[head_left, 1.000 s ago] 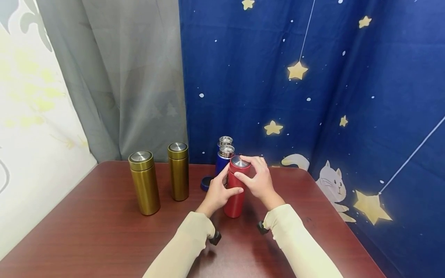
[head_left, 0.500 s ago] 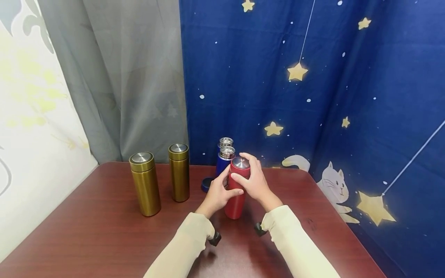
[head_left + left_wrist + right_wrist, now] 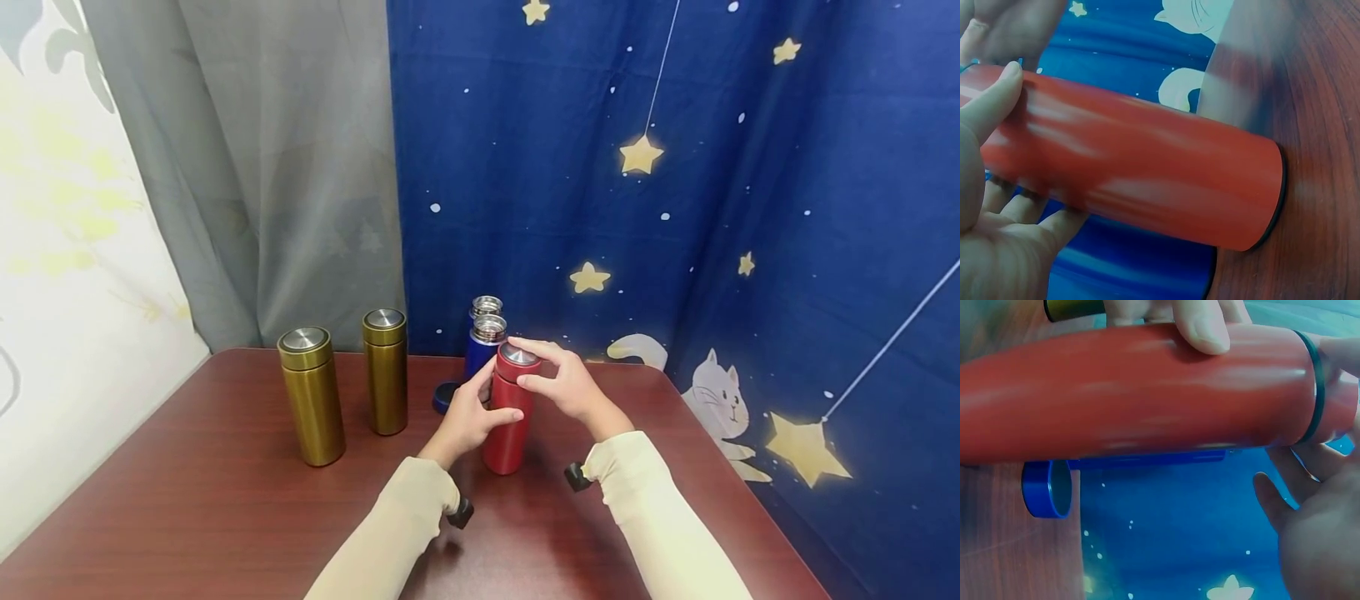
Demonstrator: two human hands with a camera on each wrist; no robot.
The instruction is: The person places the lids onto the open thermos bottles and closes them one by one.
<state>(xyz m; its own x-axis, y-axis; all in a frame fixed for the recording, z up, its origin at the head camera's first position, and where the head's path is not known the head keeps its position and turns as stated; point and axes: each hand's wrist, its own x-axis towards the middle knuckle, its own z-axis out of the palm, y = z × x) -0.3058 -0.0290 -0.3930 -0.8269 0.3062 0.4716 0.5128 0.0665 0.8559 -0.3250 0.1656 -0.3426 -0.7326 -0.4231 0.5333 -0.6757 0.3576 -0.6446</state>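
Note:
A red vacuum flask [image 3: 507, 437] stands upright on the table, its red lid [image 3: 517, 360] with a steel top sitting on it. My left hand [image 3: 463, 419] grips the flask's body, with the thumb across the near side and the fingers behind; the left wrist view shows the same thumb [image 3: 997, 100] on the red wall. At the top, my right hand [image 3: 566, 385] holds the lid between thumb and fingers. In the right wrist view a dark ring [image 3: 1315, 387] marks the seam below the lid, and the right hand [image 3: 1329, 537] reaches round it.
Two blue flasks [image 3: 480, 354] without lids stand one behind the other just past the red one. A blue lid [image 3: 444, 397] lies beside them. Two gold flasks [image 3: 315, 412] with lids on stand to the left. Curtains hang behind the table [image 3: 187, 483].
My right hand has turned about the lid, and its wrist has swung out to the right. The left hand keeps its grip on the body, and the flask stays in place.

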